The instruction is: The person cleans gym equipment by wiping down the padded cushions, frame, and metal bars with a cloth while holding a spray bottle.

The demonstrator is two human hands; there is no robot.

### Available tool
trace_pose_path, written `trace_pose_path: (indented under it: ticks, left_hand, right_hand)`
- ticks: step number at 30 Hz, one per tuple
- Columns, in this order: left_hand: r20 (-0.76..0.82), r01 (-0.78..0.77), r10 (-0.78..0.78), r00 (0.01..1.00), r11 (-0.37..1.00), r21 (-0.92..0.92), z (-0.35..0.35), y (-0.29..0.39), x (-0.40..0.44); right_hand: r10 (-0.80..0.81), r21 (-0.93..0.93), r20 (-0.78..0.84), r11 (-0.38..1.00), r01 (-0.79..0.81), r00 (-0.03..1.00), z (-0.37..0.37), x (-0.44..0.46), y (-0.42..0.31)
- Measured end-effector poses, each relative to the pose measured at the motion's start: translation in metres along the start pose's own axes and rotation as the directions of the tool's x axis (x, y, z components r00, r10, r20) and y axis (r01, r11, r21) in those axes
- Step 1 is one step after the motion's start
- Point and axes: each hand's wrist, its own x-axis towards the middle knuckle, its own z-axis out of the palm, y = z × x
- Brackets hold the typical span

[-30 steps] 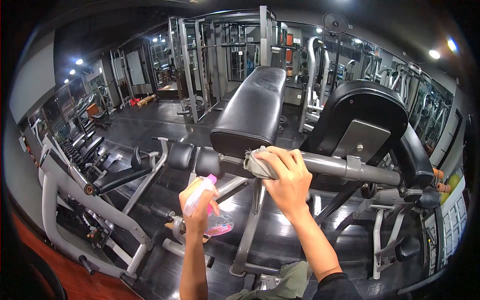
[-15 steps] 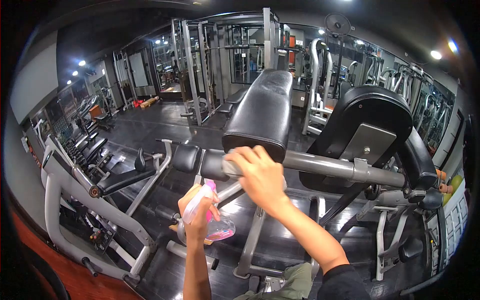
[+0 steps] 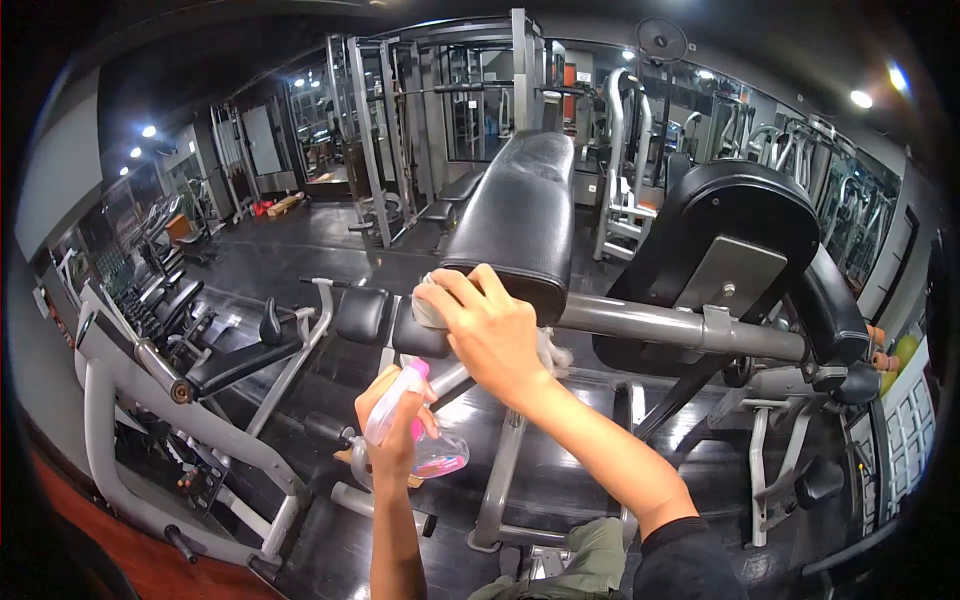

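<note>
My left hand (image 3: 390,415) is wrapped around the neck of a clear spray bottle (image 3: 442,458) with a pink and white spray head. The bottle hangs tilted below the padded rollers. My right hand (image 3: 492,328) grips a light grey cloth (image 3: 430,308), bunched under the fingers against the black foam roller (image 3: 412,335). More of the cloth shows beyond the wrist. A second black pad (image 3: 362,316) sits just left of it. Directly above my right hand is the front end of the long black padded bench (image 3: 520,215).
A thick grey tube (image 3: 650,325) runs right to a large black backrest (image 3: 745,220). At left stands a grey machine frame (image 3: 200,440), with another black bench (image 3: 245,363) behind it. A power rack (image 3: 385,140) stands farther back. Metal legs rise from the dark floor.
My right hand has slid left with the cloth along the roller, which is now less blurred. My left hand keeps its hold on the spray bottle. The whole view has shifted slightly.
</note>
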Motion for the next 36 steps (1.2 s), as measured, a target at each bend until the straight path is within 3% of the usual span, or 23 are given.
trace_pose_path:
  ticks: [4, 8, 13, 20, 24, 29, 36]
  left_hand:
    - [-0.008, -0.003, 0.003, 1.0, 1.0, -0.011, 0.001, 0.001, 0.001]
    - [0.019, -0.017, 0.017, 1.0, 1.0, 0.009, 0.005, 0.0, 0.002]
    - [0.007, -0.007, 0.007, 1.0, 1.0, 0.011, 0.013, 0.004, 0.0]
    - [0.013, 0.017, -0.017, 1.0, 0.998, 0.059, 0.026, 0.007, -0.003]
    - [0.007, 0.014, -0.014, 1.0, 0.999, 0.038, 0.031, 0.009, -0.005]
    - [0.06, -0.044, 0.035, 0.998, 0.987, 0.154, 0.022, -0.004, -0.007]
    - [0.026, -0.019, 0.015, 1.0, 0.988, 0.156, 0.024, 0.002, -0.011]
  right_hand:
    - [0.069, -0.021, 0.049, 0.997, -0.068, 0.996, -0.034, -0.026, 0.021]
    - [0.195, -0.01, -0.144, 0.98, -0.198, 0.97, -0.064, -0.057, 0.044]
    - [0.157, 0.03, -0.215, 0.988, -0.154, 0.964, -0.046, -0.041, 0.039]
    - [0.089, 0.06, -0.101, 0.995, -0.083, 0.991, -0.027, -0.028, 0.028]
    - [0.147, 0.084, 0.054, 0.985, -0.152, 0.988, -0.04, -0.045, 0.028]
    - [0.271, 0.106, 0.085, 0.954, -0.279, 0.959, -0.057, -0.066, 0.036]
    - [0.217, 0.19, 0.052, 0.956, -0.223, 0.975, -0.031, -0.055, 0.015]
